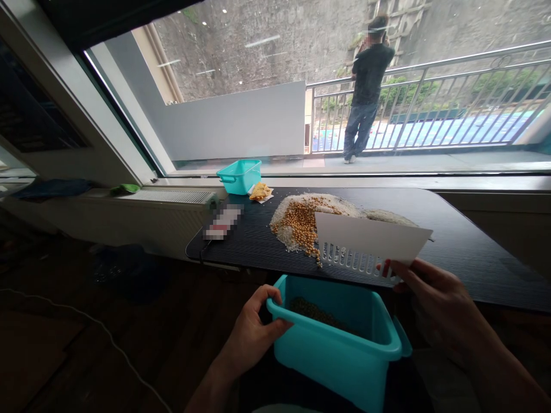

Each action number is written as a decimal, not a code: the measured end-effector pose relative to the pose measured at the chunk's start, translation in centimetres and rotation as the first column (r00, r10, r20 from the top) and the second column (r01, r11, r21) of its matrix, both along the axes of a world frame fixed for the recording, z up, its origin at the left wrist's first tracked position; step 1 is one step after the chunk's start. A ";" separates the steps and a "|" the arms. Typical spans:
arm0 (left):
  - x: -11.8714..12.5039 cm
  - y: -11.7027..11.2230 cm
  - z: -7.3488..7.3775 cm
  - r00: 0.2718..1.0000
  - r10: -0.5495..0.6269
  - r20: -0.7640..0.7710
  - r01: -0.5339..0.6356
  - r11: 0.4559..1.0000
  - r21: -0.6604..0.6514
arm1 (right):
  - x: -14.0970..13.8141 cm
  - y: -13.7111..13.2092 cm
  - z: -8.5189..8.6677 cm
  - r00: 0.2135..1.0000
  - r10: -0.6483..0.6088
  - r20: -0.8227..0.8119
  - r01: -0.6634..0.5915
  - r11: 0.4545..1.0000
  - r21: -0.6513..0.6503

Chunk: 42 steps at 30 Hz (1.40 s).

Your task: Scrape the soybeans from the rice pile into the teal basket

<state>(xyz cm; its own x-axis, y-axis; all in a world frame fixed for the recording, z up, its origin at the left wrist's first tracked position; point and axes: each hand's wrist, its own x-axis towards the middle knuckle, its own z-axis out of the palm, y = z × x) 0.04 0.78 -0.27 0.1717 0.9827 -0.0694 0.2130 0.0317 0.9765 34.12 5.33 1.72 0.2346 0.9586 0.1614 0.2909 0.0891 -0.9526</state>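
Dark table ahead; teal bin just in front of it, gripped one side by left hand. Right hand pinches white slotted scraper near white grains and yellow beans on the table. Probably a raking step; next move calls for steady bin.

Our bin was turquoise, its contents a dark olive brown, and our slotted sheet plain white. On the black, finely streaked table, we saw golden-tan beans among whitish grains. A second bin matched the turquoise; outside, a person wore a black top and blue trousers, the railing silvery, the wall mottled grey, the ground below bright blue.
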 end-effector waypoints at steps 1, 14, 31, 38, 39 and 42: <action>0.0 0.0 0.0 1.000 0.001 -0.005 -0.001 1.000 -0.002 | -0.1 0.1 0.0 1.000 -0.001 -0.012 0.001 1.000 0.003; 0.2 -0.1 0.1 1.000 0.014 0.008 -0.014 0.999 -0.031 | -0.9 0.8 -0.1 0.997 0.066 -0.039 -0.067 0.998 -0.020; 0.0 0.0 0.0 1.000 0.020 -0.003 -0.020 1.000 -0.009 | -1.8 -0.5 -0.4 0.995 0.086 -0.042 -0.088 0.995 -0.051; 0.0 0.0 0.1 1.000 0.006 -0.015 -0.006 1.000 0.010 | -0.2 0.6 -2.2 0.991 -0.133 -0.001 0.133 0.991 0.033; 0.0 -0.1 0.1 1.000 0.008 -0.019 -0.008 1.000 0.005 | 0.0 0.7 -2.3 0.989 -0.148 -0.006 0.148 0.988 0.045; 0.0 -0.1 0.1 1.000 0.004 -0.023 -0.004 1.000 -0.017 | 0.3 1.2 -2.2 0.990 -0.143 -0.023 0.144 0.987 0.065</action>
<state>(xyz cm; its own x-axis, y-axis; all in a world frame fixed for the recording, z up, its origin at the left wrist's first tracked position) 0.05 0.65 -0.16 0.1658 0.9821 -0.0898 0.2350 0.0491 0.9708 34.38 6.50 -0.48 0.3720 0.9022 0.2181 0.2883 0.1111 -0.9511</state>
